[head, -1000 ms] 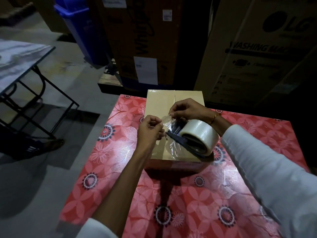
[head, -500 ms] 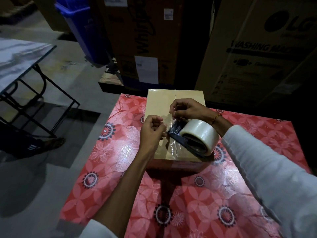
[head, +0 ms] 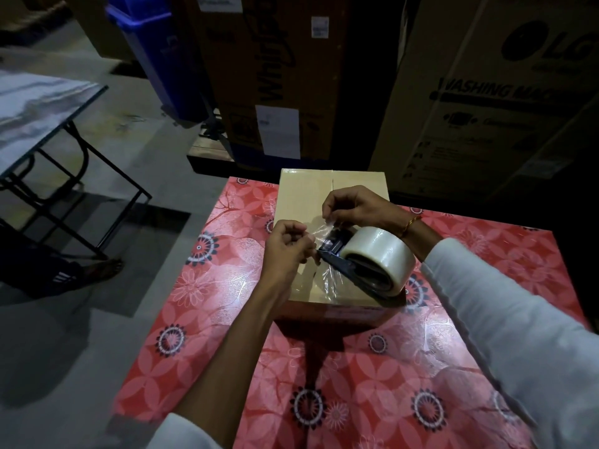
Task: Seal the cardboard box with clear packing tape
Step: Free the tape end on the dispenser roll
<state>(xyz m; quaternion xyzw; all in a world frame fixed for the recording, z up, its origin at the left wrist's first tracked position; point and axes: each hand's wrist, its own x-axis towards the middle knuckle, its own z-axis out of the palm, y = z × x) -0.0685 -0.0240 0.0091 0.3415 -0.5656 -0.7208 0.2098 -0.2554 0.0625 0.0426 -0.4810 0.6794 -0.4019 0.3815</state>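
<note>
A small brown cardboard box [head: 304, 196] stands on the far half of a table covered in a red flowered cloth [head: 356, 367], its top flaps closed. On its near right corner rests a dark tape dispenser with a roll of clear packing tape [head: 379, 254]. A loose sheet of clear tape [head: 321, 233] stretches from the dispenser's blade over the box top. My left hand [head: 287, 246] pinches the tape's left corner. My right hand [head: 353, 205] pinches its far edge just above the dispenser.
Tall appliance cartons [head: 486, 92] and a blue bin [head: 162, 56] stand close behind the table. To the left is a folding table [head: 39, 111] on black legs, with someone's sandalled foot [head: 97, 270] on the grey floor beside it.
Both hands stay pinched on the tape end; the tape sheet between them is spread a little flatter and wider than before. The dispenser and box have not moved.
</note>
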